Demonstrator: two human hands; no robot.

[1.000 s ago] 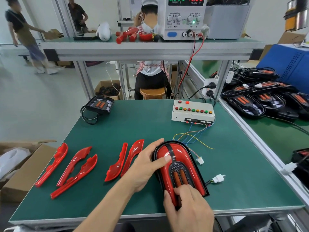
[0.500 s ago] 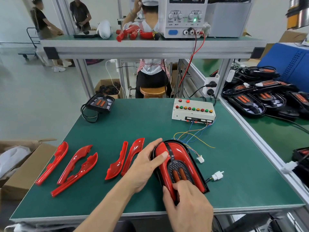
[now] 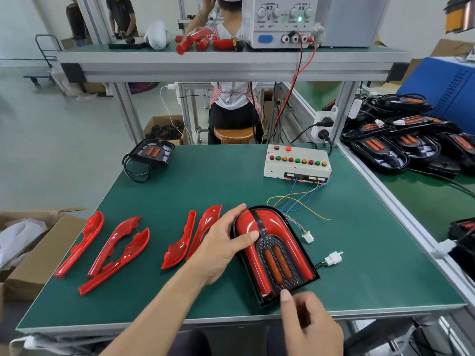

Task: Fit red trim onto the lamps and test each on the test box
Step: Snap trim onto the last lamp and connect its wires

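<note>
A black lamp [image 3: 279, 258] with red trim fitted and two orange lenses lies on the green mat near the front edge. My left hand [image 3: 221, 245] grips its far-left side, with the thumb pressing on the left red trim and the index finger along the top rim. My right hand [image 3: 312, 327] sits at the lamp's near end with fingers loosely curled, the thumb tip touching the near edge. The white test box [image 3: 295, 163] with coloured buttons stands at the back. Its thin wires run to a white plug [image 3: 308, 237], and the lamp's own plug [image 3: 333, 258] lies loose beside it.
Several loose red trim pieces [image 3: 115, 245] lie on the mat to the left. Another untrimmed lamp [image 3: 153, 152] sits at the back left. A pile of lamps [image 3: 401, 145] fills the right bench. A power supply [image 3: 282, 21] stands on the shelf, and an open cardboard box [image 3: 38, 242] is at the left.
My right hand has slid back off the lamp's lens area to its near edge. My left hand keeps its hold on the lamp.
</note>
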